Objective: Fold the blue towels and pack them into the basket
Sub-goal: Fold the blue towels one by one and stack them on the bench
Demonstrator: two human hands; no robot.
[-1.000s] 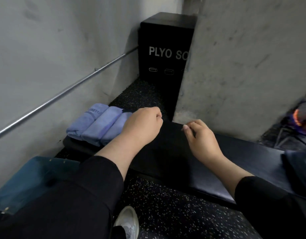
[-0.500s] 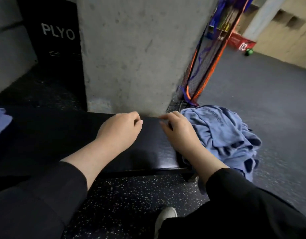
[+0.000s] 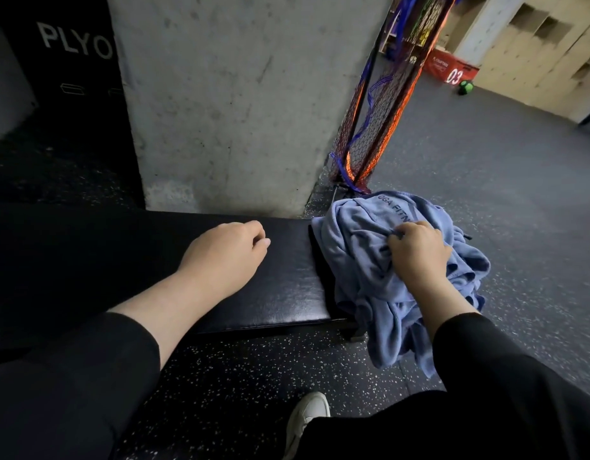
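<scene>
At nine o'clock, a black plyo box (image 3: 71,78) stands against the wall, beside the concrete pillar (image 3: 237,94). The left hand (image 3: 225,257) hovers over the black bench (image 3: 280,293) with fingers loosely curled, holding nothing. Over at three o'clock the right hand (image 3: 416,250) digs in, fingers clamped on the blue towels (image 3: 363,277), heaped in a crumpled pile at the bench's right end and spilling over its edge. A folded net (image 3: 380,127) leans at one o'clock.
</scene>
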